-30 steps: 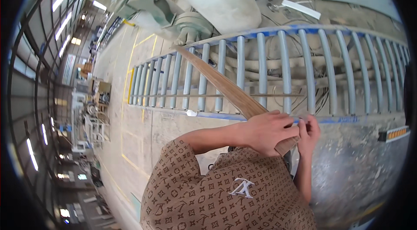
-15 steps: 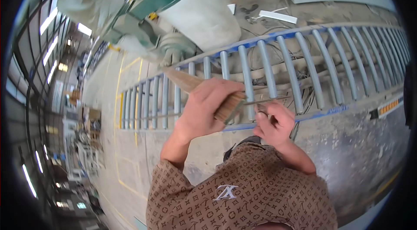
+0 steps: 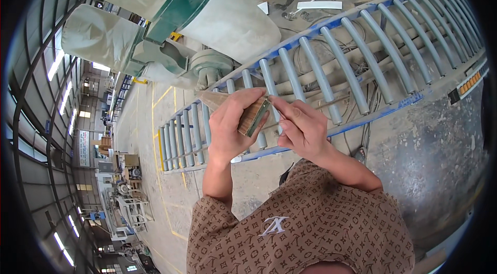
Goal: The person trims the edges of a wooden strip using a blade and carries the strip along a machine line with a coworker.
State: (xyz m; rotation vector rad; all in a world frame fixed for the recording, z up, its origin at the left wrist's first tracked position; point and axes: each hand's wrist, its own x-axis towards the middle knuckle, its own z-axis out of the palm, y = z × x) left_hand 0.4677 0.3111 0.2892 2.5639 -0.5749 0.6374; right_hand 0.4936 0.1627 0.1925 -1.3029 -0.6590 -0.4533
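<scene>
My left hand (image 3: 226, 125) is wrapped round a long wooden piece (image 3: 252, 117), its layered, striped end turned toward me and edged in dark green. The far part of the wood runs off behind the hand, to the left. At the upper right corner of that end, my right hand (image 3: 305, 128) is closed in a pinch, its fingertips touching or almost touching the wood. Something thin and dark seems to lie between those fingers, too small to make out. Both hands are held up in front of the roller conveyor (image 3: 323, 85).
Beyond the conveyor's blue side rail (image 3: 357, 121) stands a dust collector with pale bags (image 3: 228, 25) and a green blower (image 3: 209, 64). Hoses and cables lie under the rollers. A white strip (image 3: 320, 5) is on the floor behind. Orange-and-white part (image 3: 470, 81) sits at right.
My right hand has come in leftward and up, from a gap beside the wood to its corner. The left hand still grips the wood, now tilted differently. The whole view has shifted.
</scene>
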